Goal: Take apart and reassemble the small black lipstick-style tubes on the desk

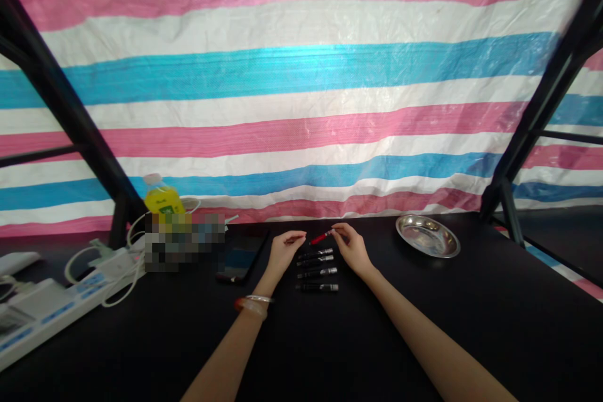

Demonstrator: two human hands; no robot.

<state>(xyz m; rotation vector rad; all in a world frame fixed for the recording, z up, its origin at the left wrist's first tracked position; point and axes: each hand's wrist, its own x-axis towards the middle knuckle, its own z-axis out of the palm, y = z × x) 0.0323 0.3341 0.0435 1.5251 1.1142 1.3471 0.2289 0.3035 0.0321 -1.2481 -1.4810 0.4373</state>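
A red marker pen (321, 237) is pinched at its right end by the fingertips of my right hand (352, 249). It lies at a slant, its left end pointing down toward my left hand (286, 252). The fingers of that hand are drawn together beside the pen's left end, with a small gap between; what they hold, if anything, is hidden. Several black marker pens (317, 273) lie side by side in a column on the black table (339, 345), between and below the hands. Bracelets circle my left wrist.
Left of my left hand lies a dark phone or tablet (239, 257). A yellow drink bottle (164, 200), a blurred-out patch, cables and a white power strip (70, 306) are farther left. An oval metal dish (428, 236) sits right. Striped sheeting (301, 88) hangs behind, between black frame legs.
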